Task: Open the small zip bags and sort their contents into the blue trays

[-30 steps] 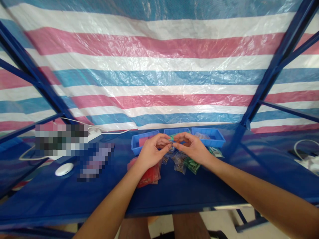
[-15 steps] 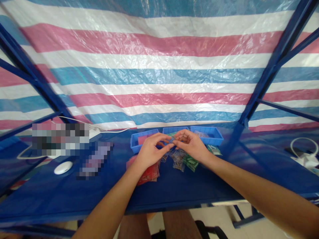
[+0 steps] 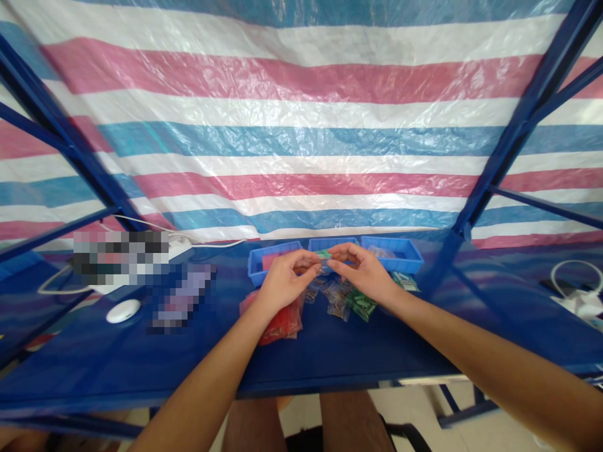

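Observation:
My left hand (image 3: 288,279) and my right hand (image 3: 363,271) meet above the table, fingertips pinched on a small clear plastic bag (image 3: 324,267). Fingers cover much of it, and its contents cannot be made out. Under my left wrist lies a pile of red plastic bags (image 3: 282,323). Below the hands are several clear bags (image 3: 337,302) with small brownish pieces inside. Green bags (image 3: 362,306) lie by my right wrist, with a green-and-white packet (image 3: 406,281) farther right.
Behind the hands stand a left blue bin (image 3: 257,276) with pink material, a middle blue bin (image 3: 332,241) with something green, and a right blue bin (image 3: 413,258) with clear bags. A white oval object (image 3: 123,311) and white cables (image 3: 221,247) are on the blue table (image 3: 330,370).
Both hands stay together, with the fingertips shifted slightly and the green in the middle bin showing more. The view has moved a little; the piles look the same.

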The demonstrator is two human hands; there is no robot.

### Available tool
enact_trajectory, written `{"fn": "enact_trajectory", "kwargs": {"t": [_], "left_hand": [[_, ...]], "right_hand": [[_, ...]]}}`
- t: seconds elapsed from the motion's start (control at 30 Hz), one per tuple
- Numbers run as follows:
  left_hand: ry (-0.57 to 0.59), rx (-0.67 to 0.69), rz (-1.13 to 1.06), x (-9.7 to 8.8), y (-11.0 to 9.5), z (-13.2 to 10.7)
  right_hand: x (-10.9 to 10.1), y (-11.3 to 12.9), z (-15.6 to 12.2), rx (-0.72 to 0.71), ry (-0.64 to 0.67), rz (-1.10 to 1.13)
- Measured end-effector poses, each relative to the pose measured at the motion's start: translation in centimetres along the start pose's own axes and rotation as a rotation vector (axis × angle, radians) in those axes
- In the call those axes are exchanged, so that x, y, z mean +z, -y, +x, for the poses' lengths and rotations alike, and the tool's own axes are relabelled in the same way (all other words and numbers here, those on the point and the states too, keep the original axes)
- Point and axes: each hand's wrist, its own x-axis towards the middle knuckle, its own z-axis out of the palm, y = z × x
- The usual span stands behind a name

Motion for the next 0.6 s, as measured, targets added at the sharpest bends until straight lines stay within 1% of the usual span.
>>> {"fn": "enact_trajectory", "kwargs": {"t": [0.1, 0.17, 0.23, 0.3, 0.4, 0.43, 0.5, 0.6], "left_hand": [[0.024, -0.01, -0.097, 0.27, 0.2, -0.07], [0.04, -0.012, -0.105, 0.38, 0.27, -0.12], [0.032, -0.006, -0.103, 0.37, 0.24, -0.13], [-0.016, 0.009, -0.062, 0.24, 0.08, -0.09], [-0.135, 0.034, 0.086, -0.05, -0.31, -0.03], [-0.15, 0.036, 0.13, -0.1, -0.44, -0.02], [-0.113, 0.04, 0.158, -0.03, -0.63, -0.07], [0.025, 0.05, 0.057, 0.4, -0.72, -0.22]], "right_hand": [[0.03, 0.07, -0.05, 0.012, 0.023, -0.008], [0.18, 0.22, -0.09, 0.034, 0.062, 0.042], [0.31, 0.35, -0.08, 0.051, 0.088, 0.087], [0.34, 0.38, -0.01, 0.056, 0.068, 0.109], [0.17, 0.27, 0.15, 0.049, -0.023, 0.11], [0.1, 0.22, 0.19, 0.039, -0.051, 0.106], [0.01, 0.2, 0.18, 0.014, -0.071, 0.101], [0.15, 0.44, -0.04, -0.01, 0.004, 0.113]]}}
